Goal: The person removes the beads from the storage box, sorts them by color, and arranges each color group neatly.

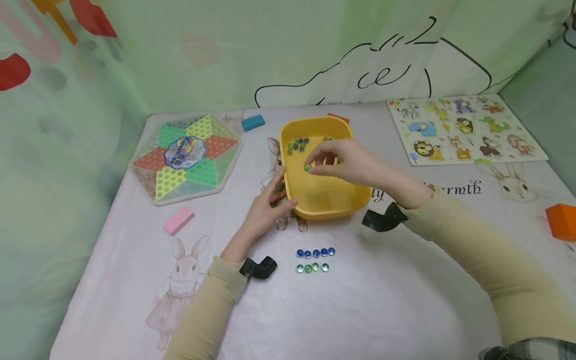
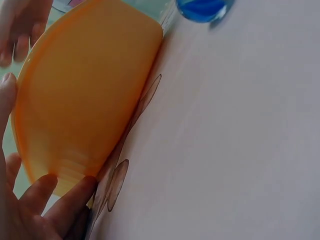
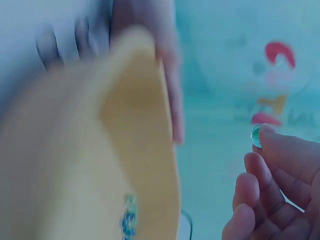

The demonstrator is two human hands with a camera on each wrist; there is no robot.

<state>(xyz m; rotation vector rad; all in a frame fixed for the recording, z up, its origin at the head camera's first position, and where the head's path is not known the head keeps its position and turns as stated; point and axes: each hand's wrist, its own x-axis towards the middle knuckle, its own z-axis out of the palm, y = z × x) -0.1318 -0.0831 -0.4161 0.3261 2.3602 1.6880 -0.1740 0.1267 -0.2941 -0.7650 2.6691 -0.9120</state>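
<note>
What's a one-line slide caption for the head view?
Right hand pinches a green marble over a yellow tray; left hand holds its side.

Pale green backdrop [image 1: 157, 75], possibly fabric, bearing black-outlined drawing [image 1: 382, 76]; pale tablecloth [image 1: 387, 300] with printed rabbits [image 1: 184, 280].

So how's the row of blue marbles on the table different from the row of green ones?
The blue row has five marbles; the green row has four. The blue row looks darker, the green row paler. The blue row lies nearer the yellow tray, the green row farther from it. Both are lines of round, shiny marbles on the table.
</note>
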